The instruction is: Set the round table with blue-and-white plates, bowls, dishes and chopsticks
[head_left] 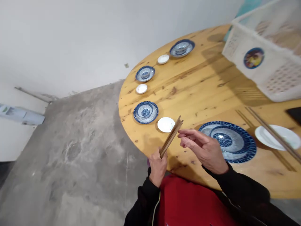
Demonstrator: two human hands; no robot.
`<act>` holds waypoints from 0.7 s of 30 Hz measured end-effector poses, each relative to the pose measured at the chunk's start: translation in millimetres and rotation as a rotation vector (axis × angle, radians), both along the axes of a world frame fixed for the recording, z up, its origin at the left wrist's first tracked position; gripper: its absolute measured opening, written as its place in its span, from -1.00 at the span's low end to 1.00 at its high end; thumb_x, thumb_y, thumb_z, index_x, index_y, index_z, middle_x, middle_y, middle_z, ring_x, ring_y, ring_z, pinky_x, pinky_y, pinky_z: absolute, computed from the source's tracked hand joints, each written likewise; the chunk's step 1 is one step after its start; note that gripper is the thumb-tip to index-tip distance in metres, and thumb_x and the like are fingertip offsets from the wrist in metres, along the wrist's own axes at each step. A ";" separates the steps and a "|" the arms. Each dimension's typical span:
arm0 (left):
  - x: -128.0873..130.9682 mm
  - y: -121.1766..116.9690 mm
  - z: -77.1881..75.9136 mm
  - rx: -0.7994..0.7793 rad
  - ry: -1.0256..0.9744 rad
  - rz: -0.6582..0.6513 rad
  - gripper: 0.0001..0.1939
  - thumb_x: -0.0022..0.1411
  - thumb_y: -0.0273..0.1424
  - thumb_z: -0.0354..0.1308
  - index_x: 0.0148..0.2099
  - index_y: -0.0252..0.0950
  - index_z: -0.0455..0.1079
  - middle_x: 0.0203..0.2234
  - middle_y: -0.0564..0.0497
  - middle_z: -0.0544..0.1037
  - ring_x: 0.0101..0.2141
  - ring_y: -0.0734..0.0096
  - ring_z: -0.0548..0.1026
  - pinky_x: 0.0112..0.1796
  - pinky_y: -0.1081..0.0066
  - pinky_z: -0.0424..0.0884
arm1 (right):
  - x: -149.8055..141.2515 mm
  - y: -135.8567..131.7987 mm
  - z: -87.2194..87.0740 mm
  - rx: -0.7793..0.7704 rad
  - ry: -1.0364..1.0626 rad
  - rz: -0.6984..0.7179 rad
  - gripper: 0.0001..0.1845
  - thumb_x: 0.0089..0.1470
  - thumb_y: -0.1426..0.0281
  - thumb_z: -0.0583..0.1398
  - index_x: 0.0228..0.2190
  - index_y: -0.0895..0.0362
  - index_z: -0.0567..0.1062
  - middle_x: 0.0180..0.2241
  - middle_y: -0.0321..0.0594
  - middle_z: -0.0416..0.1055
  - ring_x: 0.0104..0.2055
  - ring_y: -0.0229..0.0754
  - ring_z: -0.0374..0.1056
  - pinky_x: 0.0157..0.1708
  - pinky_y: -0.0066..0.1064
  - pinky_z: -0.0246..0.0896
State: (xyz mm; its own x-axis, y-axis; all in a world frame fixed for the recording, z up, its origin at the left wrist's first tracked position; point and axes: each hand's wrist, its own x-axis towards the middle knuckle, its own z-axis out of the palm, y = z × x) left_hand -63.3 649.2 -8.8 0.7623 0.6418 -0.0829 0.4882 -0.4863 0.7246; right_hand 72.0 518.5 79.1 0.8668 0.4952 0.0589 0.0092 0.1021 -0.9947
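Observation:
My left hand (158,163) is closed round the lower end of a bundle of wooden chopsticks (171,138), which slants up and to the right over the table's near edge. Just right of the bundle's upper ends is my right hand (203,149), its fingers loosely bent and apart from the thumb, with nothing visible in them. Beyond the bundle lies a small white dish (165,124), partly covered by it. Right behind my right hand sits a blue-and-white plate with a bowl (244,147) on it, partly hidden by the hand.
Along the round wooden table's (188,91) edge stand more blue-and-white settings (145,112) and small white dishes (141,88). A pair of chopsticks (268,127) rests across a white dish (289,135) at right. A white plastic basket (263,53) stands at the back right.

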 end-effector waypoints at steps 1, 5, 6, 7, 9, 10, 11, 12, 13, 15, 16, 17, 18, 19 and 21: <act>1.1 8.6 -1.6 0.055 -0.001 -0.028 -0.81 0.35 -0.33 0.12 -0.30 -0.24 0.49 -0.58 -0.02 0.49 -0.51 0.30 0.46 -0.39 0.39 0.26 | -1.4 1.8 1.6 0.009 -0.008 -0.048 -0.79 0.17 0.22 0.35 -0.19 0.04 0.65 -0.39 -0.24 0.59 -0.45 -0.23 0.46 -0.43 -0.41 0.42; 3.2 40.7 -4.7 0.178 -0.031 -0.100 -0.88 0.28 -0.42 0.17 -0.21 -0.25 0.54 -0.55 -0.06 0.53 -0.49 0.23 0.51 -0.40 0.37 0.29 | -5.2 10.9 2.2 0.024 -0.002 -0.208 -0.83 0.22 0.22 0.33 -0.20 0.01 0.66 -0.39 -0.24 0.59 -0.43 -0.24 0.45 -0.38 -0.38 0.41; 3.3 47.4 -4.5 0.177 -0.040 -0.115 -0.89 0.28 -0.43 0.17 -0.21 -0.25 0.55 -0.55 -0.05 0.52 -0.49 0.23 0.51 -0.40 0.37 0.29 | -5.4 13.4 2.2 0.023 -0.002 -0.234 -0.83 0.23 0.22 0.32 -0.19 0.00 0.67 -0.37 -0.24 0.59 -0.43 -0.24 0.44 -0.36 -0.37 0.40; 3.2 53.5 -4.0 0.166 -0.049 -0.132 -0.88 0.28 -0.43 0.17 -0.22 -0.25 0.55 -0.56 -0.04 0.51 -0.49 0.24 0.51 -0.39 0.37 0.29 | -5.2 16.0 2.7 0.021 -0.004 -0.258 -0.84 0.23 0.22 0.32 -0.19 -0.01 0.67 -0.35 -0.24 0.60 -0.42 -0.25 0.44 -0.34 -0.37 0.40; 2.8 63.8 -2.1 0.108 -0.072 -0.177 -0.88 0.29 -0.41 0.16 -0.23 -0.26 0.54 -0.57 -0.01 0.48 -0.50 0.28 0.48 -0.37 0.38 0.29 | -3.9 21.6 5.7 0.025 -0.006 -0.282 -0.83 0.23 0.22 0.33 -0.17 -0.04 0.68 -0.30 -0.24 0.61 -0.40 -0.24 0.44 -0.31 -0.35 0.40; 2.6 68.2 -0.6 0.060 -0.082 -0.207 -0.86 0.30 -0.38 0.15 -0.24 -0.27 0.53 -0.57 0.01 0.45 -0.50 0.31 0.46 -0.37 0.38 0.27 | -2.9 24.5 8.2 0.034 -0.002 -0.280 -0.81 0.22 0.21 0.33 -0.15 -0.05 0.68 -0.26 -0.24 0.61 -0.37 -0.23 0.45 -0.30 -0.34 0.41; 2.7 72.3 1.1 -0.007 -0.087 -0.243 -0.84 0.31 -0.34 0.14 -0.26 -0.28 0.52 -0.58 0.03 0.42 -0.51 0.34 0.42 -0.38 0.39 0.25 | -1.9 27.4 11.3 0.046 0.006 -0.267 -0.79 0.21 0.20 0.34 -0.13 -0.07 0.69 -0.22 -0.23 0.62 -0.34 -0.21 0.47 -0.30 -0.32 0.42; 3.0 76.1 3.2 -0.095 -0.083 -0.288 -0.78 0.33 -0.29 0.13 -0.29 -0.29 0.50 -0.59 0.05 0.38 -0.52 0.39 0.37 -0.40 0.40 0.22 | -0.8 30.3 14.7 0.059 0.017 -0.242 -0.77 0.20 0.18 0.34 -0.12 -0.07 0.69 -0.19 -0.22 0.62 -0.31 -0.19 0.48 -0.30 -0.31 0.42; 3.5 79.6 5.7 -0.200 -0.070 -0.339 -0.71 0.34 -0.21 0.12 -0.32 -0.30 0.48 -0.59 0.08 0.34 -0.54 0.43 0.32 -0.42 0.41 0.18 | 0.1 33.1 18.2 0.072 0.030 -0.212 -0.75 0.19 0.16 0.35 -0.11 -0.07 0.70 -0.17 -0.21 0.62 -0.28 -0.16 0.50 -0.29 -0.31 0.43; 5.1 85.8 11.6 -0.441 -0.021 -0.444 -0.55 0.34 -0.03 0.11 -0.36 -0.32 0.45 -0.62 0.12 0.27 -0.57 0.51 0.20 -0.47 0.43 0.10 | 1.2 38.3 25.0 0.090 0.059 -0.156 -0.73 0.16 0.13 0.36 -0.13 -0.06 0.71 -0.18 -0.19 0.63 -0.26 -0.13 0.51 -0.30 -0.30 0.42; 6.1 88.7 14.8 -0.565 0.011 -0.491 -0.49 0.32 0.05 0.11 -0.36 -0.33 0.44 -0.63 0.14 0.25 -0.58 0.53 0.17 -0.49 0.44 0.08 | 1.2 40.7 27.9 0.097 0.072 -0.138 -0.72 0.15 0.12 0.37 -0.15 -0.05 0.72 -0.21 -0.18 0.63 -0.27 -0.13 0.51 -0.32 -0.31 0.41; 7.1 91.4 18.2 -0.678 0.042 -0.535 -0.44 0.28 0.12 0.13 -0.37 -0.34 0.44 -0.64 0.15 0.24 -0.59 0.55 0.15 -0.50 0.44 0.07 | 0.8 43.0 30.3 0.106 0.083 -0.129 -0.72 0.13 0.12 0.39 -0.17 -0.04 0.73 -0.24 -0.18 0.63 -0.29 -0.14 0.50 -0.33 -0.32 0.40; 8.2 94.2 21.6 -0.774 0.069 -0.576 -0.39 0.23 0.17 0.15 -0.37 -0.34 0.44 -0.66 0.16 0.24 -0.60 0.56 0.16 -0.50 0.44 0.06 | 0.1 45.1 32.4 0.115 0.090 -0.130 -0.72 0.10 0.12 0.41 -0.19 -0.04 0.74 -0.27 -0.18 0.63 -0.31 -0.15 0.49 -0.35 -0.32 0.38; 9.3 97.1 24.9 -0.852 0.093 -0.619 -0.36 0.19 0.21 0.17 -0.38 -0.35 0.44 -0.66 0.15 0.26 -0.61 0.57 0.17 -0.50 0.45 0.07 | -1.0 47.1 34.2 0.124 0.095 -0.139 -0.73 0.08 0.12 0.42 -0.22 -0.03 0.74 -0.30 -0.18 0.63 -0.34 -0.16 0.47 -0.38 -0.33 0.36; 11.7 103.1 31.0 -0.947 0.126 -0.709 -0.34 0.14 0.23 0.22 -0.37 -0.36 0.47 -0.68 0.15 0.29 -0.62 0.58 0.19 -0.50 0.45 0.06 | -4.0 50.5 37.0 0.143 0.104 -0.158 -0.74 0.04 0.12 0.45 -0.27 -0.01 0.75 -0.37 -0.19 0.61 -0.40 -0.19 0.44 -0.42 -0.34 0.32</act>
State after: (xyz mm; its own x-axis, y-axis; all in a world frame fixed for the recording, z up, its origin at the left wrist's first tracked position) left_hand -51.7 752.3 22.2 0.8751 -0.2771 -0.3967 0.4197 0.0263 0.9073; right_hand 68.0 569.0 116.1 0.9378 0.3462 0.0247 -0.0658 0.2473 -0.9667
